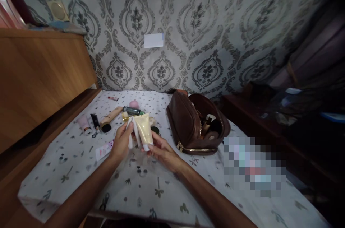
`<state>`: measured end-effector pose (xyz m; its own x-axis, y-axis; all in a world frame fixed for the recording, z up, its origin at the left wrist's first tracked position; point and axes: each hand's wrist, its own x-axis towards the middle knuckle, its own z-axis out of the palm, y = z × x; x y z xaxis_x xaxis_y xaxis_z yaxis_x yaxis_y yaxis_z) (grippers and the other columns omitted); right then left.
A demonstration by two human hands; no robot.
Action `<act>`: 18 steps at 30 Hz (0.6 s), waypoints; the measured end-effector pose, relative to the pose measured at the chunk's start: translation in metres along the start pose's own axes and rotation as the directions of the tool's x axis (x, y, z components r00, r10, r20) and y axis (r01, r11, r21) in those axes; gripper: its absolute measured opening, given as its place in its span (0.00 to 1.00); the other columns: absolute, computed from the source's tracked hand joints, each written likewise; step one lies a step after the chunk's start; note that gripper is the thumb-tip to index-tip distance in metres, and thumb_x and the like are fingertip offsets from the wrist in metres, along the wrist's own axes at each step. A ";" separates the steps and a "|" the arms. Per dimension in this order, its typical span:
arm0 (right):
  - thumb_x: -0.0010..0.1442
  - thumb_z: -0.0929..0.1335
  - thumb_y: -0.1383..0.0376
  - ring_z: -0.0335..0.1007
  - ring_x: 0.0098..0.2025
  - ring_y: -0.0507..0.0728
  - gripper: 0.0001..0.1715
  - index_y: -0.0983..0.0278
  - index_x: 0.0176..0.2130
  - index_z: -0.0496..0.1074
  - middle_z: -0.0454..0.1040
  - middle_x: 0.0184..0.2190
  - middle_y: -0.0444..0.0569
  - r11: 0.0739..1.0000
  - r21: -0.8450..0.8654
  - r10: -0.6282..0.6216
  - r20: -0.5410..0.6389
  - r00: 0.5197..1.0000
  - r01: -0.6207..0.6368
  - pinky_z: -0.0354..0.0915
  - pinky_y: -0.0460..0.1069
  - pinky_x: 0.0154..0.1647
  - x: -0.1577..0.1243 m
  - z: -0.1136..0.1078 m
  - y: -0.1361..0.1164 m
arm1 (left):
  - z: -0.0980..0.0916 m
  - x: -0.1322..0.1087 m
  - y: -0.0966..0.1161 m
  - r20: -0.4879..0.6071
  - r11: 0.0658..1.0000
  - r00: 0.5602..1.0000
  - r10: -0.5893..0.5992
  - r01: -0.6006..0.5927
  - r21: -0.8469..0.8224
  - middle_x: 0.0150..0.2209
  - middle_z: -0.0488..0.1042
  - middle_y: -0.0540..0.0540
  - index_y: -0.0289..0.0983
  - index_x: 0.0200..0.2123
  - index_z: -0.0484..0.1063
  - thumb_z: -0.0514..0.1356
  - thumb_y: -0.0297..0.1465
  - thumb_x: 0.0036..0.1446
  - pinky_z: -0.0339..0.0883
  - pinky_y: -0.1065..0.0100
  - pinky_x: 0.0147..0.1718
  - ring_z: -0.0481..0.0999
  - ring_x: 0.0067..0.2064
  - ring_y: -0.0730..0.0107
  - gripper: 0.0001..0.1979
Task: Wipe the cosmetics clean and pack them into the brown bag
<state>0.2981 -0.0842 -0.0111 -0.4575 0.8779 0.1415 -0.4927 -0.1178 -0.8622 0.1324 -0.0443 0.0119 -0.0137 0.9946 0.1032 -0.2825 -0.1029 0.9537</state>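
Observation:
Over the middle of the covered table, my right hand (pixel 165 151) is closed on a pale gold cosmetic tube (pixel 145 129) near its white cap, which points down. My left hand (pixel 122 142) is closed on a white wipe (pixel 130 134), held against the left side of the tube. Just behind them lie a dark bottle (pixel 132 110), a pink rounded item (pixel 134 103) and a small gold-trimmed item (pixel 125 116). A white-and-pink tube (pixel 104 150) lies partly behind my left hand. Right of my hands stands a brown cosmetic bag (pixel 183 120), unzipped, with several items inside.
Left on the patterned tablecloth (pixel 81 185) lie a pink tube (pixel 84 124), a black tube (pixel 95 122), a beige bottle with a black cap (pixel 111 117) and a small red tube (pixel 113 98). A wooden cabinet (pixel 45 80) borders the left side; a patterned wall (pixel 178 12) rises behind.

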 end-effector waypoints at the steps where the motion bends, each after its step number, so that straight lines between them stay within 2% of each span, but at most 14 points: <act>1: 0.55 0.76 0.57 0.73 0.38 0.51 0.33 0.58 0.57 0.69 0.75 0.44 0.48 1.000 -0.006 0.008 0.009 1.000 -0.008 0.63 0.43 0.32 0.000 -0.001 0.000 | -0.001 0.003 0.002 -0.012 0.995 0.998 -0.056 0.055 -0.083 0.32 0.80 0.47 0.35 0.40 0.76 0.69 0.46 0.48 0.74 0.64 0.36 0.80 0.36 0.60 0.23; 3: 0.55 0.76 0.57 0.73 0.37 0.51 0.33 0.57 0.58 0.68 0.74 0.42 0.47 0.999 -0.014 0.029 0.031 0.999 -0.029 0.61 0.43 0.31 -0.001 -0.002 -0.001 | -0.003 0.009 0.007 -0.031 0.977 0.991 -0.133 0.126 -0.173 0.28 0.79 0.49 0.36 0.36 0.75 0.73 0.43 0.42 0.74 0.65 0.32 0.79 0.31 0.63 0.22; 6: 0.55 0.76 0.56 0.72 0.38 0.52 0.35 0.58 0.58 0.67 0.74 0.41 0.47 0.997 -0.050 0.067 0.077 0.995 -0.063 0.60 0.43 0.29 -0.001 -0.004 -0.001 | -0.008 0.015 0.017 -0.022 0.965 0.985 -0.171 0.163 -0.205 0.27 0.79 0.49 0.36 0.33 0.76 0.75 0.40 0.39 0.72 0.68 0.30 0.77 0.28 0.66 0.20; 9: 0.54 0.76 0.54 0.71 0.38 0.53 0.36 0.61 0.58 0.68 0.73 0.39 0.47 0.987 -0.132 0.104 0.128 0.986 -0.087 0.60 0.43 0.29 -0.001 -0.006 0.001 | -0.012 0.018 0.029 0.063 0.972 0.984 -0.164 0.172 -0.161 0.30 0.80 0.47 0.36 0.34 0.77 0.74 0.42 0.39 0.71 0.70 0.31 0.77 0.31 0.66 0.21; 11: 0.53 0.76 0.53 0.70 0.38 0.53 0.36 0.62 0.57 0.69 0.72 0.39 0.47 0.981 -0.171 0.112 0.140 0.984 -0.087 0.60 0.43 0.29 0.000 -0.007 0.003 | -0.014 0.016 0.037 0.159 0.986 0.977 -0.144 0.155 -0.061 0.35 0.81 0.45 0.36 0.37 0.78 0.72 0.44 0.44 0.71 0.69 0.35 0.78 0.35 0.64 0.21; 13: 0.53 0.76 0.53 0.70 0.37 0.52 0.35 0.62 0.55 0.70 0.72 0.39 0.46 0.978 -0.191 0.110 0.136 0.985 -0.083 0.60 0.43 0.29 0.000 -0.007 0.004 | -0.015 0.013 0.042 0.281 0.991 0.955 -0.094 0.062 0.121 0.44 0.80 0.43 0.36 0.44 0.78 0.68 0.44 0.49 0.70 0.67 0.41 0.78 0.42 0.60 0.22; 15: 0.53 0.76 0.53 0.69 0.37 0.51 0.33 0.63 0.54 0.71 0.72 0.39 0.47 0.974 -0.210 0.116 0.131 0.985 -0.087 0.60 0.43 0.29 -0.001 -0.006 0.003 | -0.015 0.010 0.044 0.363 0.943 0.931 -0.018 -0.105 0.317 0.52 0.77 0.43 0.38 0.50 0.75 0.66 0.43 0.53 0.67 0.65 0.47 0.75 0.50 0.56 0.23; 16: 0.53 0.76 0.53 0.69 0.36 0.51 0.32 0.64 0.53 0.71 0.72 0.38 0.47 0.972 -0.216 0.124 0.129 0.984 -0.095 0.60 0.44 0.29 -0.001 -0.005 0.003 | -0.015 0.009 0.044 0.379 0.900 0.925 0.024 -0.186 0.395 0.53 0.76 0.43 0.38 0.51 0.74 0.64 0.42 0.55 0.66 0.65 0.48 0.74 0.51 0.56 0.23; 18: 0.52 0.76 0.53 0.69 0.35 0.52 0.32 0.65 0.51 0.72 0.72 0.37 0.47 0.968 -0.222 0.145 0.122 0.982 -0.115 0.60 0.44 0.29 -0.002 -0.003 0.001 | -0.016 0.009 0.041 0.379 0.814 0.921 0.093 -0.290 0.504 0.47 0.77 0.43 0.36 0.49 0.74 0.61 0.41 0.58 0.66 0.65 0.45 0.74 0.47 0.58 0.20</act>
<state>0.3011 -0.0843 -0.0136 -0.6107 0.7885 0.0731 -0.2599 -0.1125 -0.9591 0.1054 -0.0393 0.0472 0.3248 0.8999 0.2910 0.2571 -0.3801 0.8885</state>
